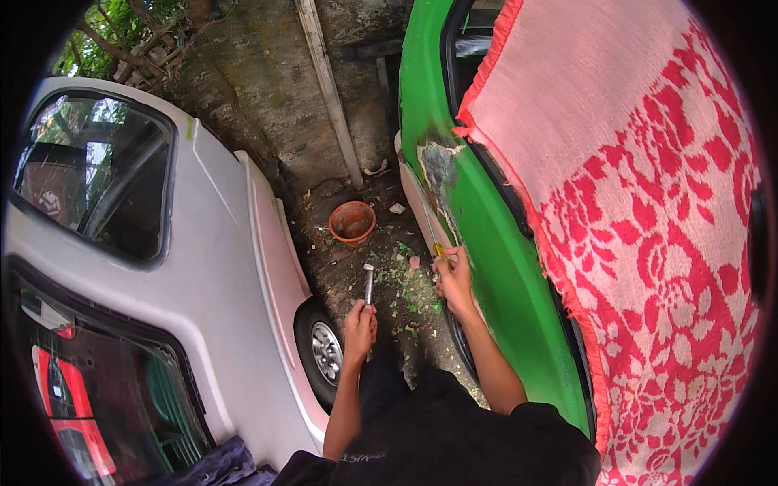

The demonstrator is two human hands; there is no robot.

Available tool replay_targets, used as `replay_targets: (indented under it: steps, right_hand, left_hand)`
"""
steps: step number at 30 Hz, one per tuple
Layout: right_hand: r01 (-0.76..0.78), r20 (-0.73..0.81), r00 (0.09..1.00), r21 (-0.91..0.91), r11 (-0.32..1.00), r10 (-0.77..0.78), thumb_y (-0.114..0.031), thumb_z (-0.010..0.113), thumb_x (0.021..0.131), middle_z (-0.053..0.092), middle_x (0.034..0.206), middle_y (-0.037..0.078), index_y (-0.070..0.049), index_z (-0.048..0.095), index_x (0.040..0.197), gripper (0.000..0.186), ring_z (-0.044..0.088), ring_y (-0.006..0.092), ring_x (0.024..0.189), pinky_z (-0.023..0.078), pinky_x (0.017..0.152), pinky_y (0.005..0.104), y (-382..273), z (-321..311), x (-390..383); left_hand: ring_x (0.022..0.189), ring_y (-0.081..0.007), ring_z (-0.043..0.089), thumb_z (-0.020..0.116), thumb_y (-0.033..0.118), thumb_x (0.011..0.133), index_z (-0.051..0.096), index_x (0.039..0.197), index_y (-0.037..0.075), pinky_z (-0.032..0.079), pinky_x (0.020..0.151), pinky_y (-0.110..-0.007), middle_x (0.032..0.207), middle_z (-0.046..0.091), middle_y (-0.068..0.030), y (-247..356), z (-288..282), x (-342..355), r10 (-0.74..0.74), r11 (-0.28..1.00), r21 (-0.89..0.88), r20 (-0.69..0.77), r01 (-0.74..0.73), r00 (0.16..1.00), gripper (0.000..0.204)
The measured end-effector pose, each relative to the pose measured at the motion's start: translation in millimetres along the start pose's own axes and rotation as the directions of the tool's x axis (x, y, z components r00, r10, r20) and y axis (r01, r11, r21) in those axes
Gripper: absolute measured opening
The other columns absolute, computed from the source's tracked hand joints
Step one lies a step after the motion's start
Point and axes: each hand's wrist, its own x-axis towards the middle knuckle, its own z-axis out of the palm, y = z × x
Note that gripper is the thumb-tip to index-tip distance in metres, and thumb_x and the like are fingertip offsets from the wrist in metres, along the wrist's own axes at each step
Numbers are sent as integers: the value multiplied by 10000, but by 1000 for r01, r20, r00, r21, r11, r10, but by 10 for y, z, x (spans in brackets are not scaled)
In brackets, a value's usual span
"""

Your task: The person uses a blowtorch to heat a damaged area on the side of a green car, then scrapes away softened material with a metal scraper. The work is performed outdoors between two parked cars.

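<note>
My left hand (361, 328) is closed on a short metal tool (369, 279), held upright between the two cars and looking like a small hammer. My right hand (453, 283) grips a yellow-handled screwdriver (440, 249) against the side of the green car (510, 324). Its thin shaft points up along the panel toward a scraped grey patch (442, 174) with rough, peeled edges.
A silver-white car (219, 324) with a wheel (324, 352) stands on my left. A pink-and-red floral cloth (632, 243) drapes over the green car. An orange pot (352, 236) and green paint chips (413, 300) lie before a stained wall (259, 81) with a wooden plank (328, 89).
</note>
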Motion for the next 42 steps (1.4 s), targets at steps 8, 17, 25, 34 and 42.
replay_targets:
  steps: [8,17,25,34,42]
  right_hand:
    - [151,-303,916,-350,924,-264,-94,614,901,624,741,96,-41,503,1032,180,597,150,655,448,597,323,197,340,868]
    - [89,-402,842,-556,827,-361,-106,640,867,666,728,182,-41,564,1038,198,674,275,648,500,626,390,-22,706,1148]
    - [-45,-428,867,-576,816,-255,-86,666,865,680,801,181,-10,565,1002,186,689,258,721,509,679,376,-92,855,1534]
    - [-21,-404,871,-598,801,-279,-113,664,868,659,707,175,-47,566,1010,184,647,292,601,482,588,384,-155,813,1478]
    - [14,-435,849,-551,835,-301,-84,649,877,641,663,153,-28,566,979,143,610,214,550,453,544,350,-156,915,1381]
  left_hand:
    - [426,-24,316,441,211,1027,497,874,78,239,367,-219,578,378,59,363,-177,1148,8,999,30,154,-12,988,210]
    - [424,-19,305,466,212,1019,510,879,84,234,369,-217,584,372,68,654,-383,1871,-66,996,67,257,50,964,194]
    - [427,-18,309,465,217,1017,492,852,88,241,370,-214,584,366,70,800,-382,2189,-77,994,94,225,57,971,211]
    - [426,-15,313,469,216,1015,491,847,90,235,367,-220,577,358,72,781,-364,2408,-103,991,109,230,79,968,211]
    - [426,-13,312,476,218,1013,491,847,98,229,369,-210,580,372,71,824,-355,2481,-111,992,87,258,91,960,205]
